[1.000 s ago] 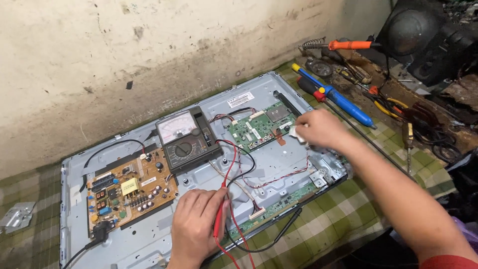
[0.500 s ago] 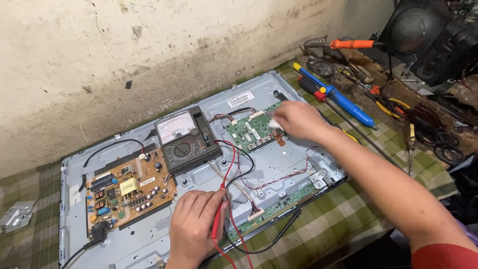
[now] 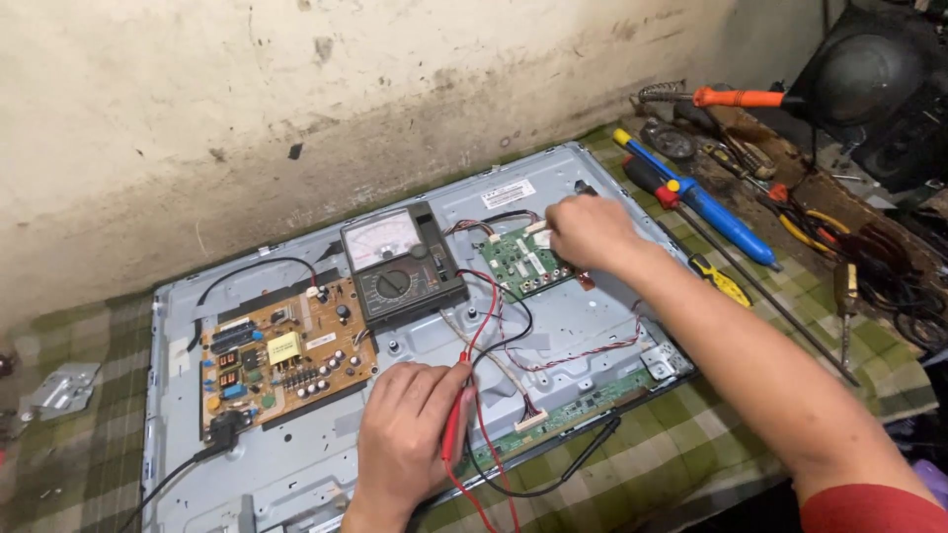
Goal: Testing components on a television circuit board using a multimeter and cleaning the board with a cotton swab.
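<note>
- Right hand has been moved from about 3 o'clock of the green main board to its 1 o'clock corner over the last second; it is now over the board's top-right edge.
- Right-hand grip: fingers curled down onto the board edge near the white connectors; whether a probe or a plug is pinched cannot be told, since the fingertips are hidden.
- Left hand is unchanged at 6 o'clock of the open TV back panel, closed around the red test probe, tip pointed down toward the panel.
- Red lead is run from the probe up to the analog multimeter, which lies at 12 o'clock of the left hand, between the brown power supply board at 9 o'clock and the main board at 3 o'clock.
- Meaning, as judged: contact point on the main board is being shifted, with the red probe held parked; meter needle position is too small to read.
- Blue-handled screwdriver and orange-handled soldering iron lie untouched on the checked cloth, at 2 o'clock of the panel.
</note>
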